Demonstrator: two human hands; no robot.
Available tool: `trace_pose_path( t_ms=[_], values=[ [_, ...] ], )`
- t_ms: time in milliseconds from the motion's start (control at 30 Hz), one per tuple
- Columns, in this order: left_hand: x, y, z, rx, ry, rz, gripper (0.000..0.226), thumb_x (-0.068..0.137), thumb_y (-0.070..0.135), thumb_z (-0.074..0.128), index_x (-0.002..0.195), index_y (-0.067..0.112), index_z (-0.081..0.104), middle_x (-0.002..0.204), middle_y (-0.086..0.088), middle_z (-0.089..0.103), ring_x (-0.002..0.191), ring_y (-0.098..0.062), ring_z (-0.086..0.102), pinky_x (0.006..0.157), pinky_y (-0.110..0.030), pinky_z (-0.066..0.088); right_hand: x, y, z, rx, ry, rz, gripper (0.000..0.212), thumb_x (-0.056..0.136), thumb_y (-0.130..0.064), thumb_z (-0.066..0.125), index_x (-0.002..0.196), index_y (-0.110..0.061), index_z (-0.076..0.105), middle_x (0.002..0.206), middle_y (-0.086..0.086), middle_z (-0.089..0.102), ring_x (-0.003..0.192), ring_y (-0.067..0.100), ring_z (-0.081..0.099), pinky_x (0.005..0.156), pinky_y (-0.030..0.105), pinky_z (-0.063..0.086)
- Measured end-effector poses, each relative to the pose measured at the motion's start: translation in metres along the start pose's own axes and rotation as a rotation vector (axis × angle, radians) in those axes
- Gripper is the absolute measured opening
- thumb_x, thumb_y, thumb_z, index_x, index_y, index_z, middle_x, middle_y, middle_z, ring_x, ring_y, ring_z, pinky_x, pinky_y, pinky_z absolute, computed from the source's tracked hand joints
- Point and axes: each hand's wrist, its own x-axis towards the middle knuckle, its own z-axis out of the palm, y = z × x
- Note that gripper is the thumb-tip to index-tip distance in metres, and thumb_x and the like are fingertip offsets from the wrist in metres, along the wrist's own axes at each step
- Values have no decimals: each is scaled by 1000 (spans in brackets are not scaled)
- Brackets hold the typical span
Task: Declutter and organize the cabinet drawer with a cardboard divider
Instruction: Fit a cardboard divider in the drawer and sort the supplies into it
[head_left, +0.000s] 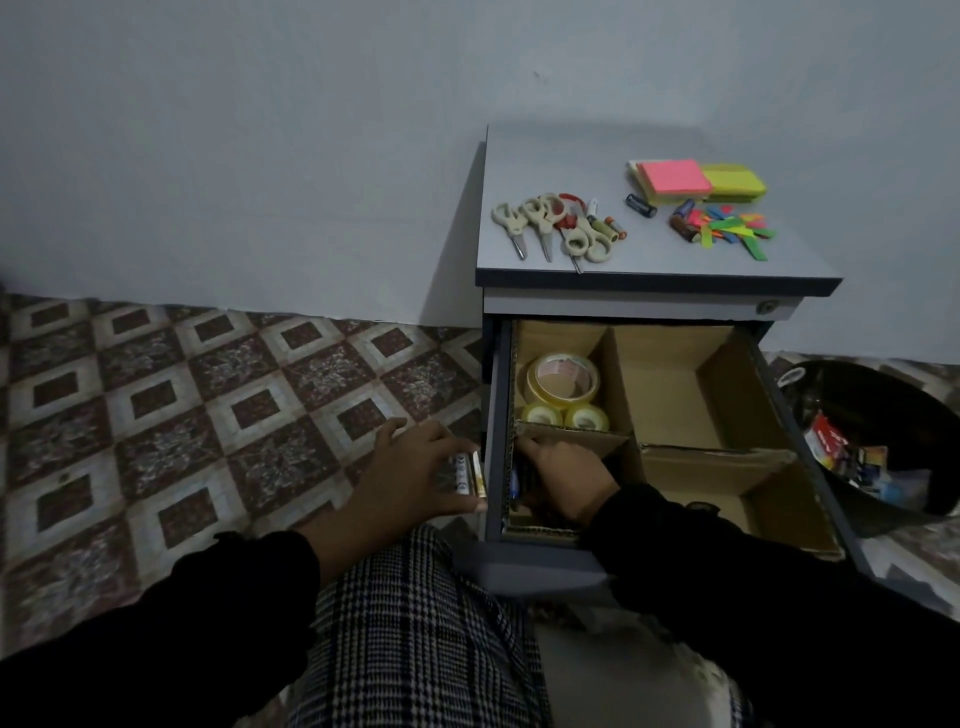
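**Head-camera view: sorter reaching into front-left drawer compartment with batteries in the other hand**

Head-camera footage is showing a person kneeling at a small cabinet, its drawer (810, 447) pulled open and lined with a cardboard divider (621, 395) that is splitting it into four compartments. The right hand (563, 470) is reaching down into the front-left compartment, fingers curled over dark, pen-like items there; whether it is gripping any of them cannot be told from this angle. The left hand (415, 467) is hovering just outside the drawer's left wall, its fingers and thumb curled round two or three small batteries (470, 475), which are standing roughly upright in the grip with their long axes running along the drawer side. That wall is lying between the batteries and the compartment, so the left hand is the nearer one for any drop, and the move would probably call for lifting up and over to the right.

Three tape rolls (563, 392) are sitting in the back-left compartment; both right-hand compartments are looking bare. Scissors (545, 223), sticky notes (696, 179), coloured tabs (732, 228) and loose batteries are waiting on the cabinet top (597, 270), suggesting the sorting is far from finished. A dark waste bin (883, 415) is standing to the right.
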Motion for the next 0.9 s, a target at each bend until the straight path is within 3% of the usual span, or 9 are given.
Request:
trace_pose_path(
  t_ms=[200,333,433,500,600,700,800,900],
  values=[
    [-2,1,-1,-37,39,9,110,50,98,17,118,25,63,94,14,46,97,-8,50,110,-39,11,-2,5,2,71,64,28,50,85,-28,60,130,-21,41,117,10,61,103,30,60,81,38,51],
    [-1,0,1,-77,81,25,99,53,93,32,115,24,64,93,13,47,93,-4,46,109,-42,14,-9,15,-3,217,90,98,33,83,-22,61,115,-22,57,110,7,66,101,27,61,83,37,52],
    [5,7,4,-100,125,48,85,56,83,46,113,24,66,92,12,52,91,-5,50,105,-45,19,-17,24,-13,380,71,130,19,83,-16,65,102,-15,66,104,4,69,99,21,63,84,29,50],
    [12,15,6,-100,149,66,74,58,73,52,111,25,67,93,9,56,91,-4,50,103,-43,20,-22,25,-21,568,72,174,10,82,-14,68,91,-10,69,95,3,69,88,16,63,77,22,47],
    [22,30,7,-35,151,107,66,59,63,68,114,27,66,93,7,56,94,-9,54,100,-37,18,-32,21,-37,1037,-12,272,6,81,-14,70,78,-11,67,75,5,64,62,12,56,57,19,48],
    [31,43,10,53,132,121,62,63,50,78,119,26,64,98,1,58,99,-18,55,103,-40,19,-38,19,-45,1359,-96,274,6,84,-10,66,78,-9,64,70,2,64,57,9,54,48,14,46],
    [36,50,13,82,135,162,63,58,49,81,113,21,67,94,-1,62,94,-22,60,99,-49,26,-39,17,-47,1529,-99,279,6,82,-6,66,79,-9,62,67,1,64,56,7,55,46,13,46],
    [37,48,20,115,127,198,65,54,49,82,111,20,68,91,-2,63,89,-24,63,95,-47,29,-38,15,-45,1552,-87,321,11,81,-2,66,77,-9,59,63,2,61,53,6,56,46,13,47]
  ],
)
